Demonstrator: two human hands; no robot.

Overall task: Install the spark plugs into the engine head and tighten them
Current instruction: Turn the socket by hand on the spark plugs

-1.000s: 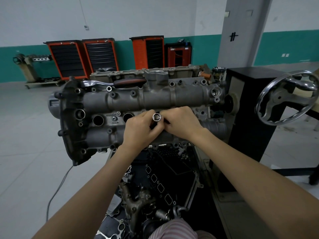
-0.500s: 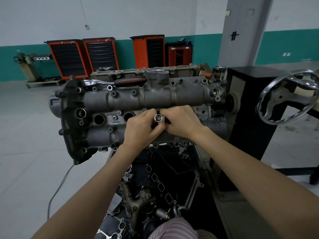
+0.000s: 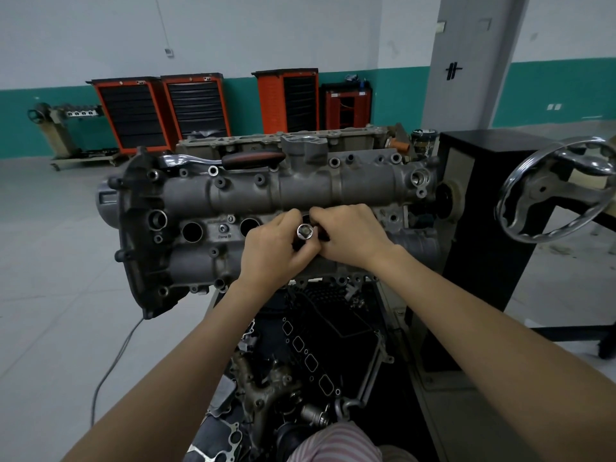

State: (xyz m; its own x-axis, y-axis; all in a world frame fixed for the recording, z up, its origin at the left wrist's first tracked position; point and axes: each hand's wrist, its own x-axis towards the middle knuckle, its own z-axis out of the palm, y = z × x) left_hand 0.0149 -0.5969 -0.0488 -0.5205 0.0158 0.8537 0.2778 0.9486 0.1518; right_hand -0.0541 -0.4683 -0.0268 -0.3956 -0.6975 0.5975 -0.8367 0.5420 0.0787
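The grey engine head (image 3: 300, 191) sits on a stand, its row of round plug wells facing me; two open wells (image 3: 192, 231) show at the left. A chrome socket (image 3: 305, 231) stands out of a well near the middle, its open end toward me. My left hand (image 3: 273, 251) grips the socket from the left. My right hand (image 3: 353, 235) pinches it from the right, fingertips beside the rim. No spark plug is visible; whatever is in the socket or well is hidden. A ratchet (image 3: 226, 159) with a red-black handle lies on top of the head.
A chrome handwheel (image 3: 556, 191) on the black stand (image 3: 483, 228) sticks out at the right. Below the head lies a tray of gaskets and engine parts (image 3: 300, 361). Orange tool cabinets (image 3: 160, 111) line the far wall. A cable (image 3: 113, 358) runs across the floor at left.
Both hands stay on the socket and have barely shifted; my fingers moved slightly around it. The view drifted a little.
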